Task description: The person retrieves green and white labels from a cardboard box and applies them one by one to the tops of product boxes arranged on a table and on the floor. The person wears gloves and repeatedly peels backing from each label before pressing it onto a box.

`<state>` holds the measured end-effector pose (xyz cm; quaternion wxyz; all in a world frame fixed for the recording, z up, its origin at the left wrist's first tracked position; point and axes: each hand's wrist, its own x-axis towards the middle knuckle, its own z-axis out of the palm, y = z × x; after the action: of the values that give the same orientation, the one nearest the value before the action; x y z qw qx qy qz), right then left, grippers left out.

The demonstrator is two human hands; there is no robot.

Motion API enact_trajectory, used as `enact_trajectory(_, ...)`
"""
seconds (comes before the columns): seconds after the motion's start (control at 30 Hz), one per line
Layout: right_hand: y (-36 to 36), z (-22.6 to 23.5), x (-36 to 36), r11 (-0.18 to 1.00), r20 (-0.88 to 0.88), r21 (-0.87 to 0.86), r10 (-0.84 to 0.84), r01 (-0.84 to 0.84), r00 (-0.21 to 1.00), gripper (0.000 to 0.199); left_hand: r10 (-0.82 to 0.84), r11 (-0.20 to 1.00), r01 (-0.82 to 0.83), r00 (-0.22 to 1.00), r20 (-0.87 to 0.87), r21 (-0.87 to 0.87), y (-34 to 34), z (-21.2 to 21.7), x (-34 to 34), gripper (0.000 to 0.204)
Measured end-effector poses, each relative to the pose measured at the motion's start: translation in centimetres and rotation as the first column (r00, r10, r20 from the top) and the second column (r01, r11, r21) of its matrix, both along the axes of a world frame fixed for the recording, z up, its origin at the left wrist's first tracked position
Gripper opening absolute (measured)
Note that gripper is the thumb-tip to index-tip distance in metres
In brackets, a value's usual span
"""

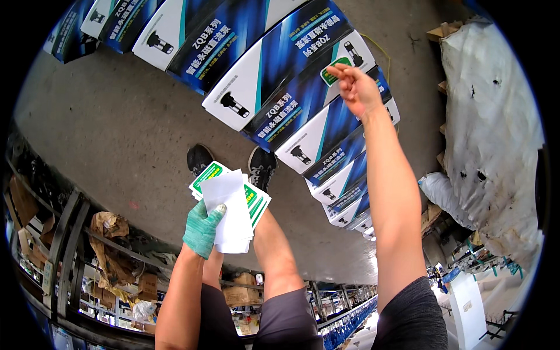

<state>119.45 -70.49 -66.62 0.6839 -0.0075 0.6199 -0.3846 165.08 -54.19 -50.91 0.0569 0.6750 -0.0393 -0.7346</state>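
— What's lying in that row across the floor?

— Long blue and white cartons are lying side by side in a slanted line on the grey concrete floor, all shut, so I cannot tell what is inside them. One near the middle is carrying a small green and white sticker on its end.

— And the hands?

— The left hand, in a green glove, is gripping a stack of green and white labels with a plain white sheet on top, held up in front of the knees. The right hand is bare and stretching far out on a straight arm, fingers pinched narrowly together, fingertips just beside that sticker; whether they are touching it I cannot tell.

— Anything else around?

— Two dark shoes are standing just short of the cartons. A big white sack, torn in places, is bulging on the right. Metal shelving with cardboard and crumpled brown paper is running along the left.
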Motion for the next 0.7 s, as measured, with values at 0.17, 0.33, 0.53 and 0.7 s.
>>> enact_trajectory(0.17,-2.9,0.5,0.1,0.936,-0.029,-0.166,-0.318,0.309,0.948,0.027,0.010,0.998,-0.010,1.000,0.003,-0.060,0.2,0.6,0.5,0.041)
enact_trajectory(0.33,2.3,1.3,4.0,0.985,0.025,0.095,-0.145,0.142,0.989,0.026,0.085,0.992,-0.087,0.996,-0.031,-0.087,-0.2,1.8,0.3,0.041)
enact_trajectory(0.53,8.8,8.7,10.0,0.970,-0.079,0.243,-0.005,0.024,0.997,0.018,0.132,0.965,-0.147,0.988,-0.082,-0.217,-1.2,7.8,0.6,0.041)
enact_trajectory(0.7,9.1,30.6,21.6,0.886,-0.297,-0.017,0.438,-0.464,0.848,0.032,0.164,0.900,-0.191,0.981,-0.101,-0.393,-2.3,18.0,2.2,0.042)
